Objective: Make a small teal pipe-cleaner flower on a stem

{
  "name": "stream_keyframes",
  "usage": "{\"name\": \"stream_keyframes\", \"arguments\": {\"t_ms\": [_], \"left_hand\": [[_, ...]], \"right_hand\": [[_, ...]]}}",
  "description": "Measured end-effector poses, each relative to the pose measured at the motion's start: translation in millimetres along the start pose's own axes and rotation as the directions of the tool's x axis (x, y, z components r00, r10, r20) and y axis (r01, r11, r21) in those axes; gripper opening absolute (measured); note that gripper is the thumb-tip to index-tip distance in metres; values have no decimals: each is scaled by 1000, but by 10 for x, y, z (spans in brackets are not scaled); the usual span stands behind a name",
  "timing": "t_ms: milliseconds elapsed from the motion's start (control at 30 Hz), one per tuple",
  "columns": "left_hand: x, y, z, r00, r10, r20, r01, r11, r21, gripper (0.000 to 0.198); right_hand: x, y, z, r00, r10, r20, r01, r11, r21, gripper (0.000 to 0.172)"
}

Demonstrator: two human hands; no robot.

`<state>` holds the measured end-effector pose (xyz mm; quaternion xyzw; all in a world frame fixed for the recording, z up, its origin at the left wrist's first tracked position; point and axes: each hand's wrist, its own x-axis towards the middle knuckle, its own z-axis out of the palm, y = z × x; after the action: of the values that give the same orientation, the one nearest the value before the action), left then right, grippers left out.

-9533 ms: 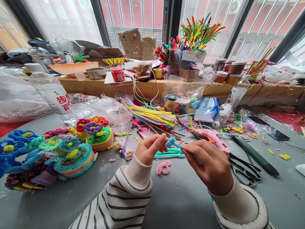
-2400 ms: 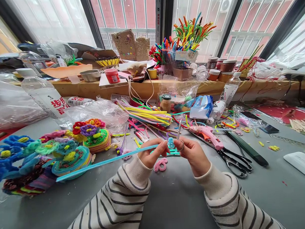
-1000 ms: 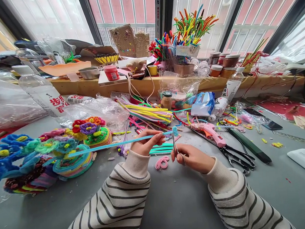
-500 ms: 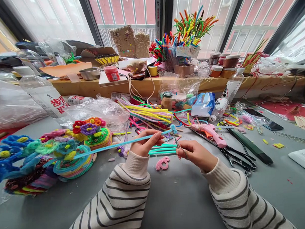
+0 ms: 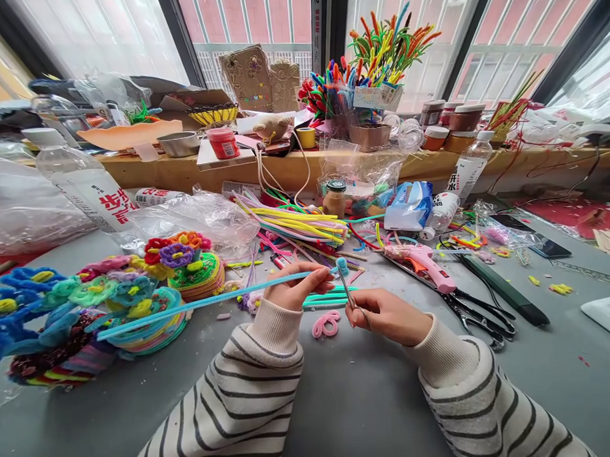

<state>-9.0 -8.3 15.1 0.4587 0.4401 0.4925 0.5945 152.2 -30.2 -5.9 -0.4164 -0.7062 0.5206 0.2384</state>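
Observation:
My left hand (image 5: 298, 286) pinches a light-blue pipe cleaner (image 5: 207, 295), whose long tail runs out to the left over the flower pieces. Its other end forms a small curl (image 5: 341, 262) between my hands. My right hand (image 5: 382, 312) is closed on slim metal tweezers (image 5: 348, 297), their tips at that curl. On the table below lie a pink looped pipe cleaner (image 5: 326, 324) and several turquoise pipe cleaners (image 5: 327, 296), partly hidden by my hands.
Fuzzy flower ornaments (image 5: 137, 294) crowd the left. A pink glue gun (image 5: 426, 264) and black-handled pliers (image 5: 481, 316) lie at right. Behind are a heap of pipe cleaners (image 5: 295, 219), a small jar (image 5: 334, 198), water bottles (image 5: 86, 176) and a cluttered ledge (image 5: 283, 164).
My right hand and the tweezers have shifted slightly down and left. The pipe cleaner's curled end sits a little lower, and its left tail has swung lower.

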Motion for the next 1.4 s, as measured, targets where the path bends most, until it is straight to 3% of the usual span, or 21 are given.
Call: {"name": "stream_keyframes", "arguments": {"t_ms": [233, 367, 500, 867, 1167, 1400], "left_hand": [[99, -108, -7, 993, -107, 58, 105, 994, 39, 22], [118, -128, -16, 993, -104, 47, 102, 994, 43, 23], [92, -99, -13, 998, -29, 52, 25, 997, 71, 21], [41, -103, 33, 994, 100, 38, -106, 960, 257, 18], [44, -150, 58, 996, 73, 55, -82, 979, 186, 18], [100, -177, 8, 996, 61, 68, -74, 975, 210, 20]], "right_hand": [[-3, 33, -49, 990, 27, 137, -22, 999, -32, 60], [11, 31, -42, 997, 38, 74, -36, 999, -20, 57], [16, 15, -35, 997, 71, 4, -71, 997, -23, 55], [29, 10, 10, 998, 66, -16, -67, 992, -104, 52], [53, 14, 66, 1000, 6, 10, -5, 994, -105, 61], [89, 37, 71, 996, 48, -70, -49, 999, -3, 52]]}}
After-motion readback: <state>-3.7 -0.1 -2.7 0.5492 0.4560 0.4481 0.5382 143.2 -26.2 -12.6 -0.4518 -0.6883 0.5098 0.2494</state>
